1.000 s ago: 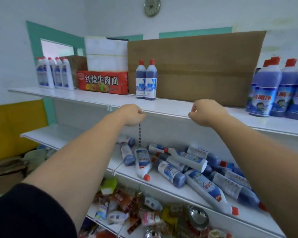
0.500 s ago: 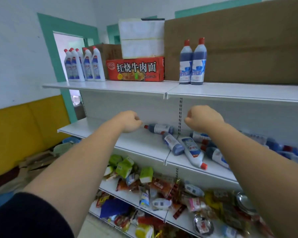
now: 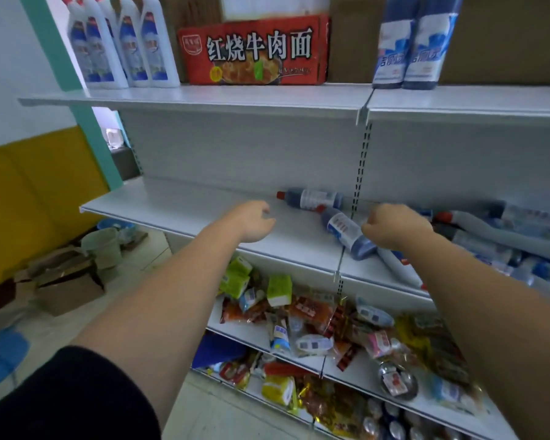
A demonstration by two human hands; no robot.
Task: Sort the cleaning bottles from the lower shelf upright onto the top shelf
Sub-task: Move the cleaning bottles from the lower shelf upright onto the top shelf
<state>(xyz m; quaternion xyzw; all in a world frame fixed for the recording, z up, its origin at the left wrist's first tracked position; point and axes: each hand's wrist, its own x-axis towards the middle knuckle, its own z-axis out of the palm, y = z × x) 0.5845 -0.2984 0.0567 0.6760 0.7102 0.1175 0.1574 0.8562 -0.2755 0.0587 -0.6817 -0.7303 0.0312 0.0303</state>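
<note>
— Largest things first?

— White shop shelving, viewed over two outstretched bare arms. Top shelf [image 3: 204,97] carrying a red carton [image 3: 254,49], with a row of white bottles [image 3: 153,46] upright at its left end and two blue bottles [image 3: 426,49] upright just right of the carton.

— And lower down?

— Lower shelf [image 3: 185,201], with a heap of bottles [image 3: 502,236] lying on their sides at the right. Beneath it, more shelves strewn with snack packets [image 3: 311,309].

— Anything apart from the heap?

— Two blue bottles, red-capped, both lying down: back bottle [image 3: 318,198] along the rear panel, front bottle [image 3: 340,227] slanting toward the shelf edge.

— The hands?

— Left hand [image 3: 254,220] above the shelf's left stretch, fingers loosely curled, holding nothing. Right hand [image 3: 397,227] at the front bottle's right side, fingers curled into a fist; touching the bottle or not, cannot tell.
</note>
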